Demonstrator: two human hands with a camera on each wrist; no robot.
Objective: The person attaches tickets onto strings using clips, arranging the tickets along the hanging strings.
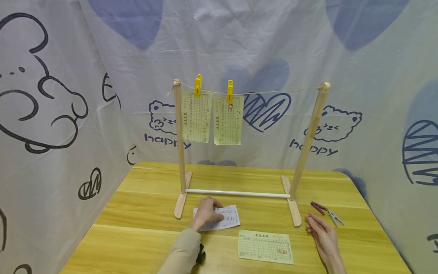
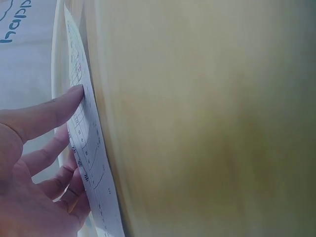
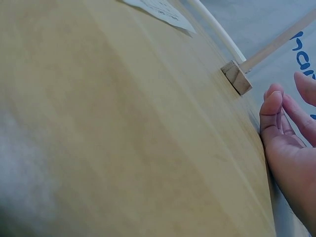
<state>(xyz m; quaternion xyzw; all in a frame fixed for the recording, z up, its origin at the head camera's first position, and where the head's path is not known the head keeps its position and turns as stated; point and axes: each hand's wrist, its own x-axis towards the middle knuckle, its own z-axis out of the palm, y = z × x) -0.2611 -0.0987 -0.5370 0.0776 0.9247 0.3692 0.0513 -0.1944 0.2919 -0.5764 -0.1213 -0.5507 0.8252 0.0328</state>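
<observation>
My left hand (image 1: pixel 207 212) rests over a white printed slip (image 1: pixel 234 213) on the table, its thumb and fingertips touching the paper. In the left wrist view the fingers are spread apart and loosely bent against the printed face of that slip (image 2: pixel 101 177). My right hand (image 1: pixel 323 234) lies at the right side with relaxed fingers and nothing between them. Just beyond its fingertips are a dark red clothespin (image 1: pixel 319 207) and a pale grey-blue clothespin (image 1: pixel 334 219). A yellow-green printed slip (image 1: pixel 265 245) lies flat between the two hands.
Behind the hands stands a wooden frame (image 1: pixel 308 140) with a white crossbar (image 1: pixel 236 193) low down. On its string (image 1: pixel 273 91) hang a left slip (image 1: pixel 196 118) and a right slip (image 1: pixel 228 121), each under a yellow clothespin (image 1: pixel 197 85). A printed curtain (image 1: pixel 219 38) surrounds the table.
</observation>
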